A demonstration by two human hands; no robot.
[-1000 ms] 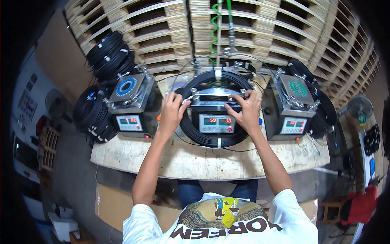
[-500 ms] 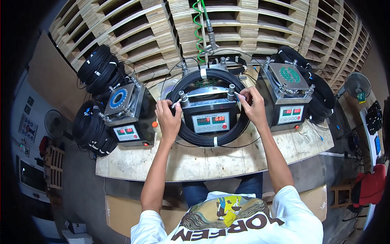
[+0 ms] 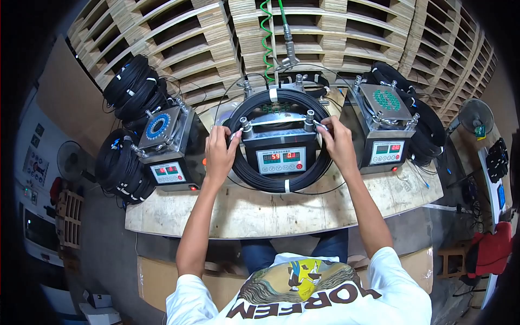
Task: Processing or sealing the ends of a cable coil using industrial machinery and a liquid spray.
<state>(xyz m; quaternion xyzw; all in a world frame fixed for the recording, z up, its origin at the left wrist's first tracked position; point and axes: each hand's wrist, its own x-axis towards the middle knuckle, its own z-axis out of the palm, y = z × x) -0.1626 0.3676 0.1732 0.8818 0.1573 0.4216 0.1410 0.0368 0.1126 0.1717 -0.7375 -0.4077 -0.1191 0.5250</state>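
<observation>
Black cable coils (image 3: 127,170) crowd the left machine (image 3: 169,146). Our left hand (image 3: 221,151) pinches the left clamp lever (image 3: 237,132) on the middle machine (image 3: 279,142). Cable loop (image 3: 271,186) rings that machine's front panel (image 3: 281,161). Our right hand (image 3: 340,146) pinches the right clamp lever (image 3: 320,125). Right machine (image 3: 387,130) stands apart. Risks, our read: uneven lever force could cock the top plate (image 3: 281,133); a stray loop turn could snag a lever.

Green hose (image 3: 283,15): cut off by upper edge. White shirt (image 3: 390,287): cut off by lower edge. Middle machine (image 3: 279,143): lower front hidden behind black cable coil (image 3: 260,181). Left hand (image 3: 219,151), right hand (image 3: 339,143): fingertip contact too small to tell.
</observation>
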